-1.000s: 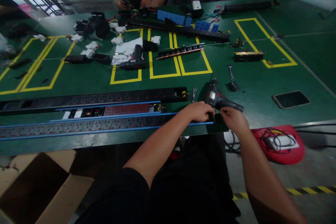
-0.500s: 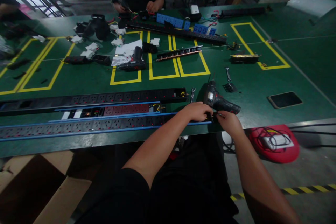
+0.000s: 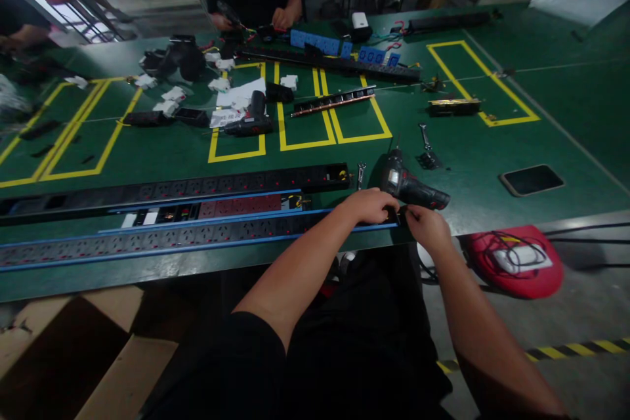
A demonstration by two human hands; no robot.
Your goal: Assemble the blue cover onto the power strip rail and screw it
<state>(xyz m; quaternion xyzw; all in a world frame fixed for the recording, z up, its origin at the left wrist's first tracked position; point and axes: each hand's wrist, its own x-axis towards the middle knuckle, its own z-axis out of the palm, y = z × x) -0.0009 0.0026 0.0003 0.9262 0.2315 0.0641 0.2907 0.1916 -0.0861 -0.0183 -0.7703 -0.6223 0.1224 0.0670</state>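
A long, narrow, blue-edged black socket strip [image 3: 197, 235] lay flat, running from under the left hand [image 3: 373, 206] off to that hand's left and out of view. Slotted outlets with small red marks faced upward in a row along it. Its dark near end, too shadowed for detail, stopped just beside the right hand's [image 3: 427, 226] fingertips.

Two drills [image 3: 396, 180], two spanners [image 3: 424, 136], one phone [image 3: 532, 180] and three near-side socket strips [image 3: 197, 235] lay on one green table [image 3: 472, 174].
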